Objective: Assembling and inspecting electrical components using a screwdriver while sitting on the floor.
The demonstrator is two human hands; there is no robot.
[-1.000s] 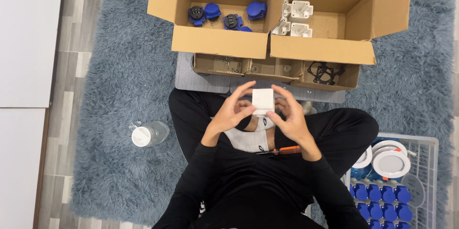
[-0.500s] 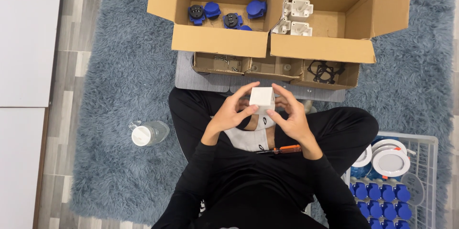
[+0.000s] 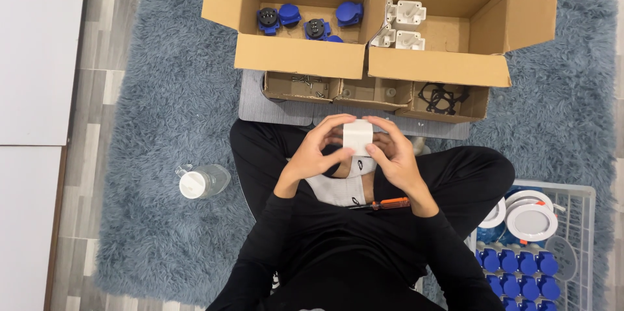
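Note:
I sit cross-legged on a grey-blue rug and hold a small white plastic box point(image 3: 357, 137) in front of me with both hands. My left hand point(image 3: 316, 150) wraps its left side with the fingers curled over the top. My right hand point(image 3: 392, 154) grips its right side. An orange-handled screwdriver point(image 3: 383, 204) lies across my lap under my right wrist.
Two open cardboard boxes stand ahead: the left box point(image 3: 299, 57) holds blue socket parts point(image 3: 305, 22), the right box point(image 3: 442, 64) white housings point(image 3: 402, 25). A low divided tray point(image 3: 377, 93) holds screws and black gaskets. A plastic bottle point(image 3: 201, 181) lies at the left. A wire basket point(image 3: 588, 220) at the right holds several blue and white parts.
The white box has shifted slightly in my hands, and my fingers have closed more over its top. Nothing else has moved.

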